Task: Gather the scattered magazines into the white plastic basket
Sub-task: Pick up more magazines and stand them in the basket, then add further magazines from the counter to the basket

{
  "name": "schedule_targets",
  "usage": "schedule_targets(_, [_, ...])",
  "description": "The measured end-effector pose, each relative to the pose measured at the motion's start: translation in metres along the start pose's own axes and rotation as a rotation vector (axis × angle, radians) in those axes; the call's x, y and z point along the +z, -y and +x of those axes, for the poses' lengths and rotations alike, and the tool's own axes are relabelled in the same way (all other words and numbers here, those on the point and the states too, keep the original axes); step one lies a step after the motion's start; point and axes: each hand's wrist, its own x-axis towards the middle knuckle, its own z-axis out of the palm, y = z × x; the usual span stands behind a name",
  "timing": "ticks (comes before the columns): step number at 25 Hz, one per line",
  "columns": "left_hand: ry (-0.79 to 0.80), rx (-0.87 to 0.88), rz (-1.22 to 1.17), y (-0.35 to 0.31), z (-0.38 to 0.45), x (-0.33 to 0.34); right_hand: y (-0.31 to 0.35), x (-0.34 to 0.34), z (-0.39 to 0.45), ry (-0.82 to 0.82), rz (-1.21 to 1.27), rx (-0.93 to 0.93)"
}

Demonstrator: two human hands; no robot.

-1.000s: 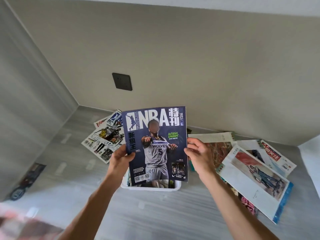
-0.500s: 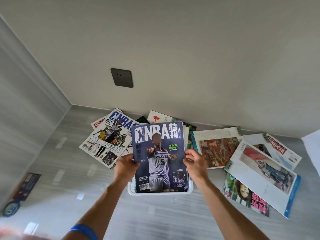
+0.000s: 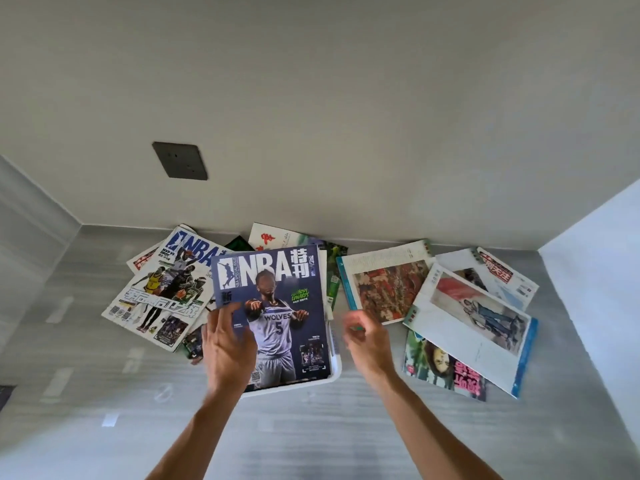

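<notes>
Grey floor [image 3: 311, 438], against a pale wall [image 3: 346, 98]. Blue magazine [image 3: 277, 306] in white basket [image 3: 334, 374], under flat left-hand [image 3: 227, 351] fingers [image 3: 221, 317]. Right hand [image 3: 369, 341] beside it, blurred, loosely curled, holding nothing. Loose magazines [image 3: 474, 317] beyond both hands.

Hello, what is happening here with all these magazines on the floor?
A person is gathering magazines into a white plastic basket. The dark blue NBA magazine lies on top of the basket, with the left hand resting flat on its cover. The right hand is off it, empty, fingers loosely curled. Several other magazines lie scattered on the grey floor on both sides.
</notes>
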Motion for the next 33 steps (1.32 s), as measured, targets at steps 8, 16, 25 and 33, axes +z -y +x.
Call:
schedule_targets(8, [0.611, 0.218, -0.189, -0.126, -0.097, 0.119, -0.133, -0.154, -0.067, -0.141, -0.305, 0.305])
schedule_targets(16, [0.636, 0.075, -0.056, -0.156, -0.162, 0.176, -0.202, -0.231, 0.01, 0.145, -0.77, 0.161])
schedule_targets(25, [0.645, -0.053, -0.055, -0.2, -0.203, 0.211, -0.239, -0.217, -0.058, 0.207, -1.066, -0.12])
schedule_targets(33, [0.496, -0.188, -0.186, -0.217, -0.215, 0.226, -0.215, -0.273, -0.056, 0.234, -0.747, -0.146])
